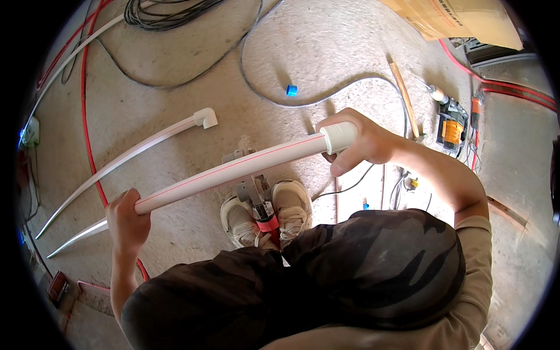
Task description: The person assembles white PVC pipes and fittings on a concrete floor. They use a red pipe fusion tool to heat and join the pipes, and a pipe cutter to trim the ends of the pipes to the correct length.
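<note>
A long white plastic pipe (233, 172) with a thin red stripe slants across the view in front of my knees. My left hand (128, 220) is closed round it, and the pipe's thin-looking far end runs on to the left past the fist. At its other end sits a white pipe fitting (339, 137), gripped by my right hand (368, 143) with the thumb below and fingers behind. Beneath the pipe, between my shoes, stands a pipe welding tool (258, 201) with grey metal heads and a red body, partly hidden by the pipe.
A second striped pipe (146, 143) with a white elbow (206, 118) lies on the concrete floor. Beyond are a blue cap (291, 90), a grey cable (326, 100), a hammer (405, 99), a drill (452, 125), a cardboard box (455, 20) and a red hose (86, 105).
</note>
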Demonstrator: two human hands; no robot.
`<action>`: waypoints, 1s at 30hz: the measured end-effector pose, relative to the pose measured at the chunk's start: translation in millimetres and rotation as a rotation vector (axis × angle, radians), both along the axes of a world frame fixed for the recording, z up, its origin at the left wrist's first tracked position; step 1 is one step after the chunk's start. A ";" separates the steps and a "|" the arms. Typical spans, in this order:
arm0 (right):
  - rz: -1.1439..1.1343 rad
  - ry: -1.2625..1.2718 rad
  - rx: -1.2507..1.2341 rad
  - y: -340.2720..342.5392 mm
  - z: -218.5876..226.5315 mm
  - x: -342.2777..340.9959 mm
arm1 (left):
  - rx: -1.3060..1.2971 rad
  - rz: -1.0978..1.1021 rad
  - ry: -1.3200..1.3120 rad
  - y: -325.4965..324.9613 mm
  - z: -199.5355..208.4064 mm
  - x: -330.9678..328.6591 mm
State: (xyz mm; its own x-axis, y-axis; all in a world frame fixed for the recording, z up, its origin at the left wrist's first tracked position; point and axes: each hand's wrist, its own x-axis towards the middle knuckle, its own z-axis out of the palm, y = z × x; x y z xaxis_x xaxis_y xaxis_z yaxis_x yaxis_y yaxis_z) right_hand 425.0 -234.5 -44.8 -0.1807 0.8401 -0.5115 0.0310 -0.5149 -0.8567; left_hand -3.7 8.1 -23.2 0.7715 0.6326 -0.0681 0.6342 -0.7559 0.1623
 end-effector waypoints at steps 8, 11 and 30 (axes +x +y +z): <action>-0.186 0.212 -0.099 -2.9 -3.9 -5.6 | -0.079 -0.016 0.044 7.3 1.8 8.8; -0.256 0.309 -0.159 -3.1 -0.3 -9.6 | -0.099 0.007 0.096 4.9 -0.4 8.0; -0.375 0.556 -0.318 -14.8 5.2 -17.3 | -0.163 0.035 0.115 0.2 3.2 17.9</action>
State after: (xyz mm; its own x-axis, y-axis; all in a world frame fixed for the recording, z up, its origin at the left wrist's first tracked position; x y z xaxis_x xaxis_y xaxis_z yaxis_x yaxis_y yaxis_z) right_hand 407.7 -249.3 -39.6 -0.2145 0.7229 -0.6568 -0.5907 -0.6315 -0.5023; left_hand 14.2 8.3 -20.0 0.7304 0.6324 -0.2581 0.6810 -0.7029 0.2053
